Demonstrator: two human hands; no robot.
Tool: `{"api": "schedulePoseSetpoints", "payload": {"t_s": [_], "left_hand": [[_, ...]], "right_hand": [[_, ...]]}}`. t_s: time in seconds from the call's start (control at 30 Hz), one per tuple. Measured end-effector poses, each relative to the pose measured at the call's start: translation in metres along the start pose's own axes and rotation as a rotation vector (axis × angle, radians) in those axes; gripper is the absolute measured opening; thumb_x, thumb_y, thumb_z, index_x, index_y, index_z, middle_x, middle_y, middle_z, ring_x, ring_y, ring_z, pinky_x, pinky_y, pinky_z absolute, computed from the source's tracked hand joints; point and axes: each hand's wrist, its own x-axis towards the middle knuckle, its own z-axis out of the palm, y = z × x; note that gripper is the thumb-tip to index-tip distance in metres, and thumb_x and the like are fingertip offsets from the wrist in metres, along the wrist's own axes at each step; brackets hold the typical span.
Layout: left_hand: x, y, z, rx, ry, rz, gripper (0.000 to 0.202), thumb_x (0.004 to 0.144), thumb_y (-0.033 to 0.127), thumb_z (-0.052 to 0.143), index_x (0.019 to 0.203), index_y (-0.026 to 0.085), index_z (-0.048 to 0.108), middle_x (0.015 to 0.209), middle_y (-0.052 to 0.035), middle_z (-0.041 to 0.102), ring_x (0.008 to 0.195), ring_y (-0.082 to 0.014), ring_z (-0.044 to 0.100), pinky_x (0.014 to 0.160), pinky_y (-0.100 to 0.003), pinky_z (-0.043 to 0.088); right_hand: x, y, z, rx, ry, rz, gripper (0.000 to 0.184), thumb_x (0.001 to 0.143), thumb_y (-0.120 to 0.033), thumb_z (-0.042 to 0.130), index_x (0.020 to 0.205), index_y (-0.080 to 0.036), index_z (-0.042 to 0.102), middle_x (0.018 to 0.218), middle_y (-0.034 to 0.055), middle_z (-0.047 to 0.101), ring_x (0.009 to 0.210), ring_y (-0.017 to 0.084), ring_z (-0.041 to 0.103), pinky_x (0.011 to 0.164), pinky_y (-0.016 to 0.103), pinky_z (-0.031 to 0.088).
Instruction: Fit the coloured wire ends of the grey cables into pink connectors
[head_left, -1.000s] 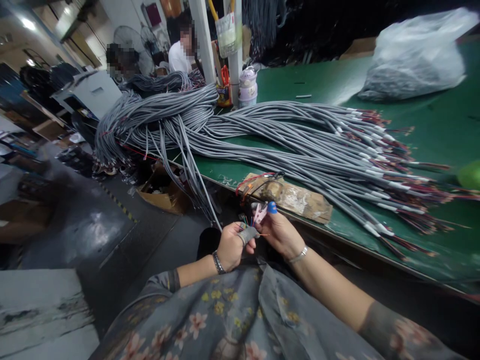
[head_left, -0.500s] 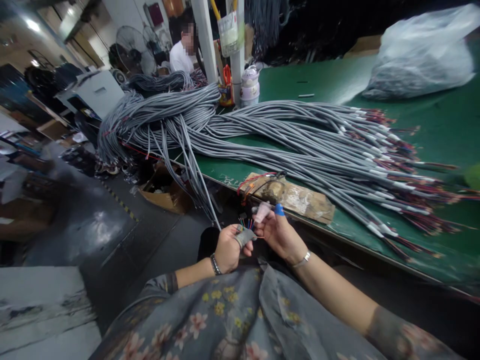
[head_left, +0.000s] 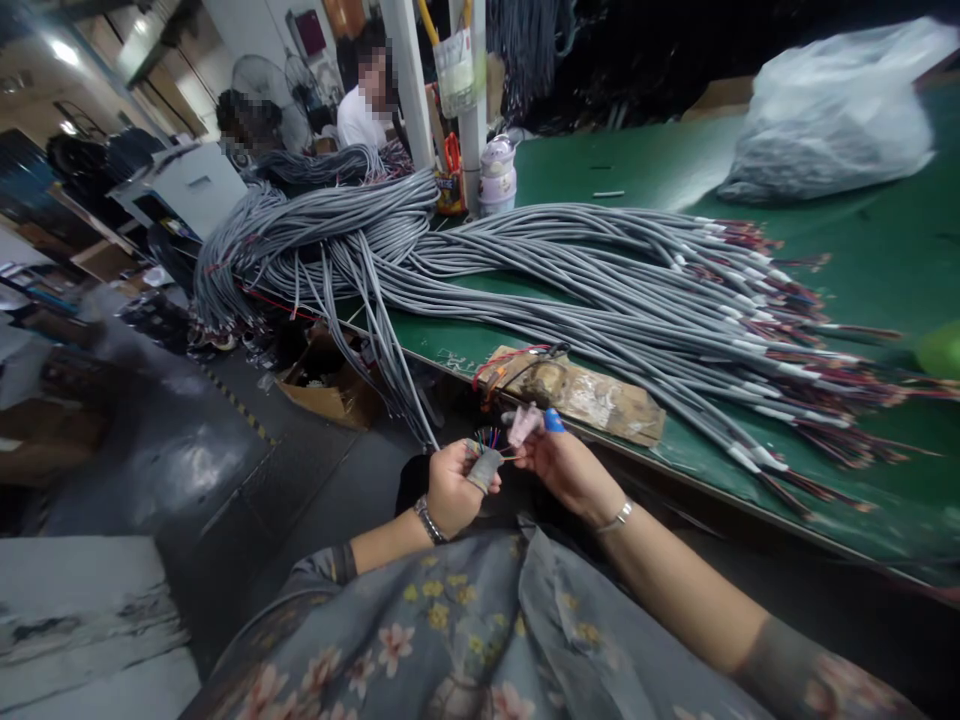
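My left hand [head_left: 454,490] is closed around the end of a grey cable [head_left: 429,436], its thumb wrapped in grey tape. From that grip several thin coloured wires [head_left: 491,438] fan out, among them blue, red and green ones. Close on the right, my right hand [head_left: 574,475] has its fingertips pinched on one thin orange-red wire from the same cable end. A pinkish wrap [head_left: 525,425] and a blue fingertip cover [head_left: 553,420] are on fingers of this hand. The exact pinch point is small and partly hidden.
Many grey cables [head_left: 510,240] with white sleeves and bare wire ends lie across the green table [head_left: 675,150]. At its near edge is a worn board [head_left: 607,400] with wires on it. A plastic bag [head_left: 832,110] stands far right; a cardboard box [head_left: 330,390] sits below.
My left hand has shifted slightly up, and its wires have spread more. My right hand has turned a little, with the wire still between its fingertips.
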Motion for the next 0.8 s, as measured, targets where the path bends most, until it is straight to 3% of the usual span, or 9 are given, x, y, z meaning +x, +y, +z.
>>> {"api": "schedulePoseSetpoints", "payload": {"t_s": [0.13,0.3,0.5,0.63,0.8], "left_hand": [[0.003,-0.002,-0.001,0.154,-0.013,0.141,0.027,0.076,0.042,0.063,0.064,0.018,0.057,0.049,0.0004,0.057,0.043,-0.0104,0.051,0.046,-0.023,0.041],[0.007,-0.007,-0.002,0.260,0.021,0.242,0.027,0.079,0.037,0.061,0.060,0.019,0.056,0.049,0.0003,0.055,0.045,-0.0103,0.049,0.049,-0.023,0.039],[0.010,-0.007,0.008,0.071,-0.002,0.090,0.031,0.073,0.046,0.063,0.062,0.018,0.054,0.045,0.0028,0.052,0.038,-0.0092,0.046,0.040,-0.021,0.037],[0.012,-0.010,0.014,-0.013,0.022,-0.005,0.035,0.069,0.051,0.064,0.062,0.018,0.054,0.043,0.0042,0.050,0.035,-0.0075,0.044,0.037,-0.019,0.036],[0.010,-0.012,0.015,-0.030,0.018,-0.058,0.035,0.067,0.050,0.065,0.062,0.017,0.053,0.043,0.0043,0.050,0.034,-0.0068,0.044,0.036,-0.018,0.036]], "right_hand": [[0.002,0.000,0.005,-0.098,0.068,-0.109,0.046,0.059,-0.067,0.071,0.063,-0.021,0.063,0.058,-0.0011,0.059,0.051,0.011,0.047,0.050,0.026,0.040],[0.005,0.005,0.005,-0.188,0.154,-0.228,0.048,0.065,-0.071,0.062,0.056,-0.024,0.059,0.052,-0.0007,0.057,0.052,0.014,0.048,0.052,0.029,0.041],[0.013,0.008,0.007,0.009,0.057,-0.122,0.046,0.060,-0.067,0.069,0.068,-0.022,0.065,0.063,0.0007,0.065,0.060,0.017,0.057,0.056,0.030,0.046],[0.016,0.011,0.012,0.179,0.141,-0.141,0.044,0.054,-0.058,0.080,0.068,-0.018,0.067,0.061,-0.0006,0.065,0.055,0.012,0.054,0.057,0.027,0.047],[0.017,0.012,0.018,0.227,0.189,-0.182,0.038,0.059,-0.053,0.079,0.068,-0.018,0.067,0.060,-0.0008,0.063,0.052,0.012,0.051,0.054,0.027,0.045]]}}
